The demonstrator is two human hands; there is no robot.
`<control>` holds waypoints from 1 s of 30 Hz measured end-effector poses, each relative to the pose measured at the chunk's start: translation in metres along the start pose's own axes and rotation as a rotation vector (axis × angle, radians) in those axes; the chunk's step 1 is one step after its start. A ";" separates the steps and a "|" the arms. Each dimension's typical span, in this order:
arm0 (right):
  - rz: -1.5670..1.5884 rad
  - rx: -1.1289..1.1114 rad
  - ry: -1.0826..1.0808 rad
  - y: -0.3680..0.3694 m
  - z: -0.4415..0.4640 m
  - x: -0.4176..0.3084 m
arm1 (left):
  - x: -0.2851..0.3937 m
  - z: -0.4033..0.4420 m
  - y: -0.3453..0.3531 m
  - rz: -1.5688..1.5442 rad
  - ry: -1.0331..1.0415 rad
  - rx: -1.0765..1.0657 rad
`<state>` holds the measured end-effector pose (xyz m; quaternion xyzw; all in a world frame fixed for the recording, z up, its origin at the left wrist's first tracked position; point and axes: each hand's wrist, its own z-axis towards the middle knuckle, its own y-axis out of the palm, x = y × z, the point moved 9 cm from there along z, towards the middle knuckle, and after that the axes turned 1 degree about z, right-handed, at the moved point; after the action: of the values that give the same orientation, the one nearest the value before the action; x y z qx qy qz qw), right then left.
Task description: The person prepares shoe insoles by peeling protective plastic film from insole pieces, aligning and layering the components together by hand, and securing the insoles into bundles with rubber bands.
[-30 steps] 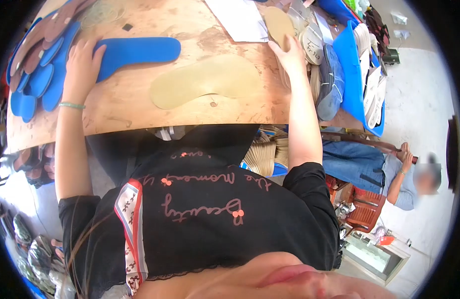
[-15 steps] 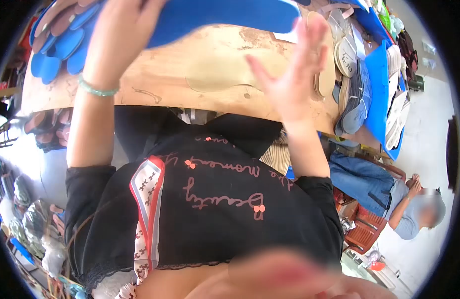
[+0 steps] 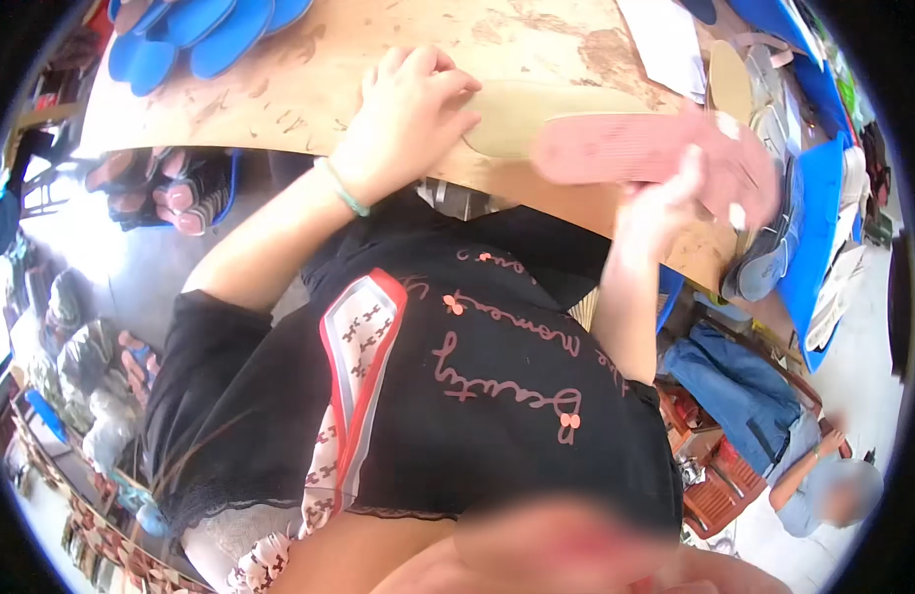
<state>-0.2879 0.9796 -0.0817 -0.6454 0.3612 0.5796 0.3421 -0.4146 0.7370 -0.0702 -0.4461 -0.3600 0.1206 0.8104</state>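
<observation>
My right hand [image 3: 660, 203] grips a pink ribbed shoe sole [image 3: 611, 148], its thumb laid over the near edge and its other fingers mostly hidden. The sole is held above the table, blurred at its far right end. Partly under it lies a cream insole [image 3: 512, 114], flat on the wooden table. At the insole's left end is my left hand [image 3: 408, 124], palm down, fingers bent and apart, thumb and index fingertip beside the rim. Whether those fingertips touch the insole I cannot tell.
Blue insoles [image 3: 220, 40] lie piled at the table's [image 3: 309, 94] upper left. White paper [image 3: 665, 45], a tan insole [image 3: 730, 79] and tied grey soles [image 3: 764, 267] are on the right, beside a blue crate [image 3: 809, 257]. A seated person [image 3: 804, 445] is at the lower right.
A large blue sole-shaped piece near my left hand is gone from view. My left hand has come down to the cream insole. My right hand, empty before, now holds the pink sole.
</observation>
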 end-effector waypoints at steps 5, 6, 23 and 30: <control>0.252 -0.180 0.105 0.045 -0.016 0.040 | -0.008 -0.009 0.006 -0.043 -0.080 0.029; 0.276 -0.208 0.107 0.048 -0.015 0.043 | -0.009 -0.008 0.006 -0.052 -0.085 0.027; 0.093 -0.272 0.053 0.049 -0.010 0.049 | -0.012 -0.005 0.013 -0.108 -0.065 -0.028; 0.062 -0.316 0.076 0.053 -0.012 0.051 | -0.011 -0.003 0.010 -0.065 -0.052 -0.055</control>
<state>-0.3239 0.9390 -0.1322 -0.7012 0.2982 0.6145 0.2044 -0.4188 0.7350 -0.0847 -0.4530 -0.3984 0.0960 0.7918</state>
